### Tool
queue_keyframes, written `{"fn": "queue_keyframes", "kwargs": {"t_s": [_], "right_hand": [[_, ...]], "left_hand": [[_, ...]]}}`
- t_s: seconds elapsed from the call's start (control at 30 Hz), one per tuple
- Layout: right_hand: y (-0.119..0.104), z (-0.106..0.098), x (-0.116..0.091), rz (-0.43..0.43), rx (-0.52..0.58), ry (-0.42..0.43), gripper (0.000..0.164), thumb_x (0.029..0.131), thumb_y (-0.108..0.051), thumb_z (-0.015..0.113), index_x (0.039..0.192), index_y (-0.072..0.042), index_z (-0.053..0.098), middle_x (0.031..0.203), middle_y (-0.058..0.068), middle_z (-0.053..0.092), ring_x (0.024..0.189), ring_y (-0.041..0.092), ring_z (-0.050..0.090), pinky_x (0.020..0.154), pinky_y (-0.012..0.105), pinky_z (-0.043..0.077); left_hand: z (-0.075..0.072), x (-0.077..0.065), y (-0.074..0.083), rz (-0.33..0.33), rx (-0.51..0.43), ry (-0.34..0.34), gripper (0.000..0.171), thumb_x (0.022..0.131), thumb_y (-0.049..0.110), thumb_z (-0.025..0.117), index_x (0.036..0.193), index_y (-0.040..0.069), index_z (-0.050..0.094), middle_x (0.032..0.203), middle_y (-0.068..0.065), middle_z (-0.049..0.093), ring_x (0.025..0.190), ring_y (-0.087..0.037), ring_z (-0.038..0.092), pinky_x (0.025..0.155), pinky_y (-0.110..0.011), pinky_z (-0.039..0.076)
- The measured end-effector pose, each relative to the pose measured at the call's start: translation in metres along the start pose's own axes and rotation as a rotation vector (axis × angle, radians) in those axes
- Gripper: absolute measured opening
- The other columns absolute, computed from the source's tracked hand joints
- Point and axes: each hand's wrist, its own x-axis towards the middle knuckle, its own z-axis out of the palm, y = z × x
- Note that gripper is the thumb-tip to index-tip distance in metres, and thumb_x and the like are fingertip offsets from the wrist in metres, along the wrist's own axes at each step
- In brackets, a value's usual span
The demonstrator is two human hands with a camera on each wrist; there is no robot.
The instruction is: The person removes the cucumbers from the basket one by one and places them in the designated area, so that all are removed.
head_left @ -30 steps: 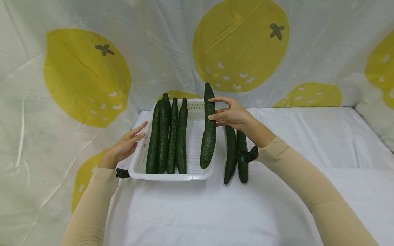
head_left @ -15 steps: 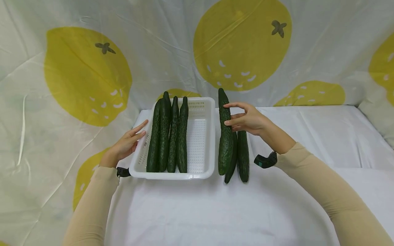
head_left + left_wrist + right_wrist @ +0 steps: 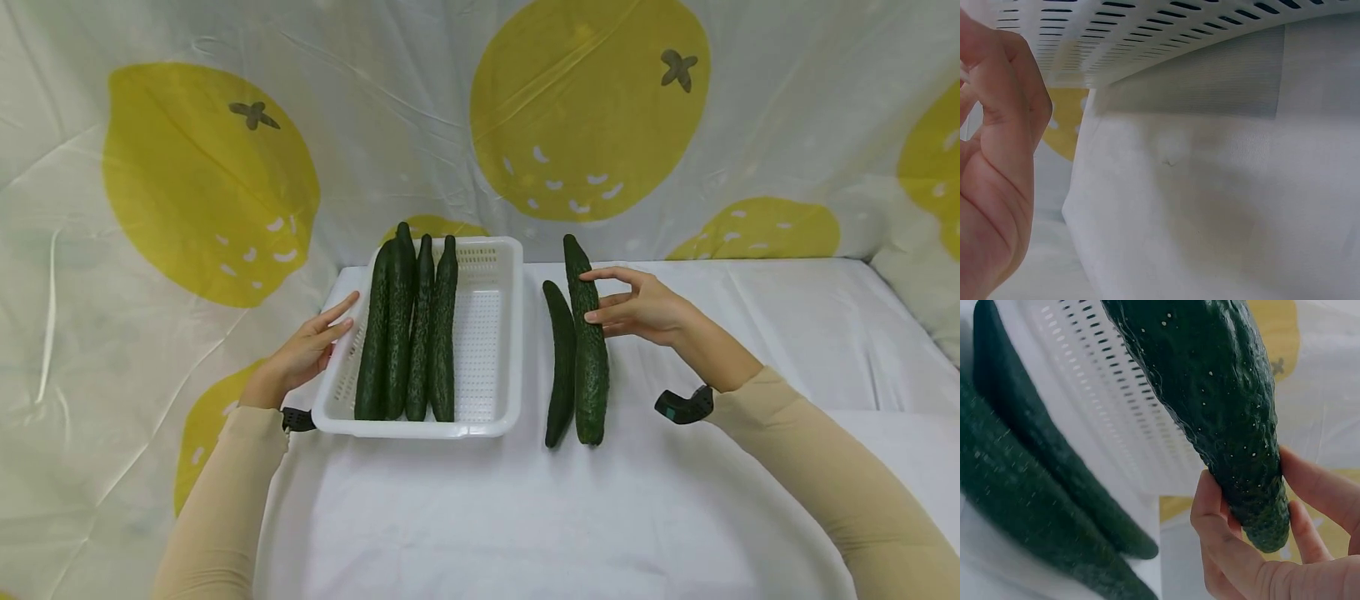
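My right hand (image 3: pixel 637 307) pinches a dark green cucumber (image 3: pixel 591 375) near its far end, thumb on one side and fingers on the other. In the right wrist view this cucumber (image 3: pixel 1210 394) is raised above two others on the white cloth. One of those, a curved cucumber (image 3: pixel 560 367), lies just left of it in the head view; the held one hides the other. My left hand (image 3: pixel 303 350) grips the left rim of a white plastic basket (image 3: pixel 512 342). Along the basket's left half several cucumbers (image 3: pixel 444 333) lie side by side. In the left wrist view the left fingertips are out of sight.
A white cloth (image 3: pixel 465 517) covers the table. Behind it hangs a pale curtain (image 3: pixel 390 100) printed with big yellow lemons, close to the basket's far edge. The basket's slotted wall (image 3: pixel 1147 31) shows in the left wrist view.
My right hand has carried the held cucumber rightward, from over the basket's right side to above the cucumbers on the cloth. My left hand and the basket have stayed put.
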Motion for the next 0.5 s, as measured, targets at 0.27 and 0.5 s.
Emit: {"fn": "queue_keyframes", "kwargs": {"t_s": [0.27,0.5], "right_hand": [[0.017,-0.023,-0.007,0.010,-0.022,0.004,0.057,0.091,0.007,0.068,0.141,-0.016,0.052,0.109,0.014,0.060,0.087,0.017,0.064,0.078,0.037,0.055],[0.030,-0.040,-0.010,0.042,-0.027,0.021,0.059,0.091,0.007,0.068,0.143,-0.016,0.051,0.147,0.032,0.032,0.094,0.017,0.066,0.079,0.037,0.055]], "left_hand": [[0.001,-0.001,0.000,-0.014,0.003,0.019,0.057,0.109,0.016,0.042,0.160,0.033,0.022,0.125,0.002,0.058,0.090,-0.008,0.064,0.073,-0.023,0.056],[0.001,-0.001,0.001,-0.001,-0.008,0.006,0.057,0.109,0.016,0.042,0.160,0.032,0.023,0.127,0.002,0.056,0.093,-0.008,0.063,0.075,-0.022,0.055]]}}
